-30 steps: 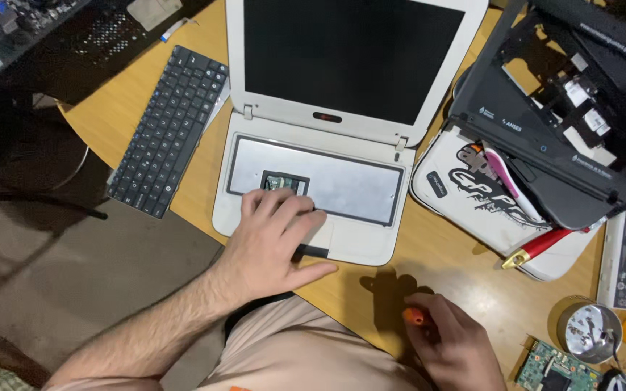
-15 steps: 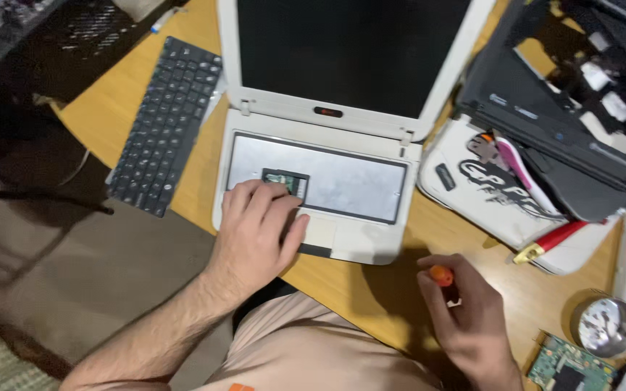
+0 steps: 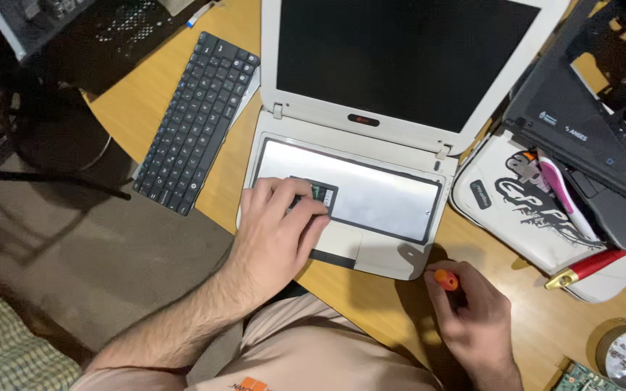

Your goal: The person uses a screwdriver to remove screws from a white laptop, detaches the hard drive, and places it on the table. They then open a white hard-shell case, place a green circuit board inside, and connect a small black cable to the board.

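Matt white plastic laptop (image 3: pixel 371 137); smooth wooden table (image 3: pixel 371 304).

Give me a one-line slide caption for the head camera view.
Left hand rests on an open white laptop with its keyboard removed; right hand holds an orange-handled screwdriver.

Round wooden table (image 3: pixel 371 304), white laptop (image 3: pixel 371 145), loose black keyboard (image 3: pixel 197 123), white pouch (image 3: pixel 530 210)

A dark, blank laptop screen (image 3: pixel 407 54) in a white frame is standing open at the wooden table's (image 3: pixel 146 108) far edge.
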